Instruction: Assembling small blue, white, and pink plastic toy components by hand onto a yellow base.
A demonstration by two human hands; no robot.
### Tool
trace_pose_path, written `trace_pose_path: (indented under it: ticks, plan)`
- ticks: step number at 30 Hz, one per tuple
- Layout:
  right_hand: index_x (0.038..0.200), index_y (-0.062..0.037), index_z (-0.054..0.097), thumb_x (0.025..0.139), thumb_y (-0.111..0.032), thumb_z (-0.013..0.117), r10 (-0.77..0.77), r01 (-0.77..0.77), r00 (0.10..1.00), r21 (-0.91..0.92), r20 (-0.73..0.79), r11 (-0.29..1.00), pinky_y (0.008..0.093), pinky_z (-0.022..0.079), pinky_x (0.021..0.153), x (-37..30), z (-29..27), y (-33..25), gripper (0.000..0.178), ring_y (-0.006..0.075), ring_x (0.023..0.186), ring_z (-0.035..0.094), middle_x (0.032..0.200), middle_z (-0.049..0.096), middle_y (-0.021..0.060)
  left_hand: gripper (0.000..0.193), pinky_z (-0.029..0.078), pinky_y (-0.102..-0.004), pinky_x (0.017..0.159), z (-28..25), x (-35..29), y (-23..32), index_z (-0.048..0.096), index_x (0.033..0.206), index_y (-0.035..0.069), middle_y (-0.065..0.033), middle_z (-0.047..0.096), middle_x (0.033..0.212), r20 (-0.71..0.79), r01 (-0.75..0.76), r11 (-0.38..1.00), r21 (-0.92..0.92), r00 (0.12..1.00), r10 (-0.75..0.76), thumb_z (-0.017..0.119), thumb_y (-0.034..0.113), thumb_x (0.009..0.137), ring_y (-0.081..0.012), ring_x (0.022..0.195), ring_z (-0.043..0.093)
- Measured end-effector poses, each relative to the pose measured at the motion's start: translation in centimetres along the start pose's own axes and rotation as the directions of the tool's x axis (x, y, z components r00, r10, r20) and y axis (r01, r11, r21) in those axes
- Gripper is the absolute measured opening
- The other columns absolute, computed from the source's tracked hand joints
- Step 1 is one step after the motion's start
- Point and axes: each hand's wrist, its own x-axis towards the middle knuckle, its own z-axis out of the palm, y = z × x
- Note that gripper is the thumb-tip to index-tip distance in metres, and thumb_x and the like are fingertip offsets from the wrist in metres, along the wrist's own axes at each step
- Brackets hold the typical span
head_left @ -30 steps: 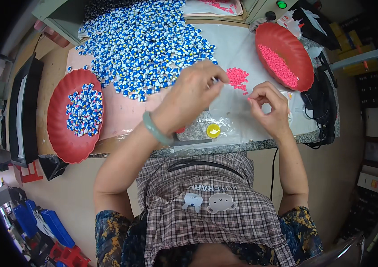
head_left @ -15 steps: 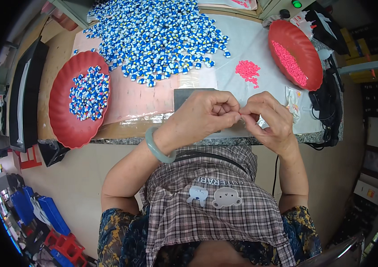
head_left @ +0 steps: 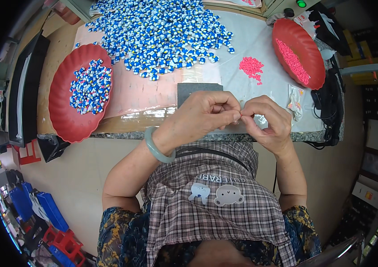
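Above the near edge of the table my two hands meet fingertip to fingertip. My left hand [head_left: 204, 115], with a pale green bangle at its wrist, is closed in a pinch. My right hand [head_left: 270, 121] pinches thumb against forefinger right beside it. A tiny reddish speck shows where the fingertips come together; what it is, and which hand grips it, is too small to tell. Under and beyond my left hand lies a dark grey flat mat [head_left: 198, 87]. A little heap of small pink pieces [head_left: 251, 66] lies past my right hand.
A large pile of small blue-and-white pieces [head_left: 158, 35] covers the far table. At left, a red scalloped dish [head_left: 60, 98] holds similar pieces; another red dish [head_left: 317, 66] at right holds pink ones. A small white packet [head_left: 295, 103] and black cables [head_left: 327, 113] lie at right.
The whole view has shifted slightly, so the table sits a little higher and more of the grey mat shows. Both hands keep their pinch at the same spot.
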Motion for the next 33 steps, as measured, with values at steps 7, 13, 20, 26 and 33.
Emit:
trace_pose_path:
  ticks: [7, 13, 20, 26, 33]
  plan:
    - [0.088, 0.0036, 0.064, 0.079, 0.008, 0.070, 0.235, -0.239, 0.971, 0.294, 0.051, 0.925, 0.0269, 0.053, 0.064, -0.7, 0.0, 0.6, 0.011, 0.0152, 0.072, 0.063, 0.088, 0.066, 0.0106, 0.016, 0.054, -0.0212, 0.070, -0.4, -1.0, -0.3, 0.070, 0.108, -0.003, -0.0033, 0.069, 0.088, -0.067, -0.042, 0.994, -0.105, 0.997, 0.035, 0.065, 0.007, 0.096, -0.0074, 0.076, 0.064]
    - [0.091, 0.0028, 0.064, 0.079, 0.008, 0.071, 0.259, -0.284, 0.926, 0.057, 0.274, 0.957, 0.0258, 0.053, 0.062, -0.9, -0.1, 0.9, 0.014, 0.0148, 0.070, 0.064, 0.086, 0.065, 0.0084, 0.021, 0.057, -0.0240, 0.080, -1.4, -2.9, -0.7, 0.067, 0.115, -0.007, -0.0101, 0.070, 0.099, -0.180, -0.085, 0.987, -0.139, 0.982, 0.059, 0.065, 0.000, 0.094, -0.0128, 0.088, 0.068]
    - [0.092, 0.0015, 0.063, 0.079, 0.010, 0.071, 0.182, -0.168, 0.937, -0.073, 0.299, 0.983, 0.0295, 0.052, 0.059, -1.0, 0.6, 0.6, 0.017, 0.0175, 0.069, 0.066, 0.086, 0.065, 0.0090, 0.027, 0.057, -0.0250, 0.081, -1.3, -3.6, -1.0, 0.064, 0.119, -0.007, -0.0122, 0.068, 0.111, -0.219, -0.076, 0.990, -0.116, 0.974, 0.049, 0.065, -0.005, 0.093, -0.0152, 0.091, 0.069]
    - [0.093, 0.0018, 0.062, 0.076, 0.012, 0.072, 0.121, -0.076, 0.937, -0.148, 0.328, 0.986, 0.0308, 0.052, 0.057, -0.5, 0.5, 0.1, 0.022, 0.0195, 0.069, 0.066, 0.087, 0.066, 0.0098, 0.022, 0.058, -0.0253, 0.085, -0.9, -3.7, -1.5, 0.066, 0.116, -0.006, -0.0094, 0.070, 0.104, -0.241, -0.163, 0.980, -0.114, 0.961, 0.132, 0.064, -0.003, 0.093, -0.0143, 0.095, 0.070]
    - [0.090, 0.0020, 0.065, 0.077, 0.010, 0.072, 0.236, -0.243, 0.953, 0.018, 0.189, 0.970, 0.0270, 0.052, 0.060, -0.2, 0.1, -0.9, 0.017, 0.0156, 0.070, 0.065, 0.085, 0.067, 0.0088, 0.021, 0.057, -0.0279, 0.089, 0.1, -3.5, -1.9, 0.062, 0.115, -0.007, -0.0119, 0.066, 0.112, -0.257, -0.142, 0.985, -0.101, 0.960, 0.112, 0.063, -0.005, 0.094, -0.0168, 0.100, 0.068]
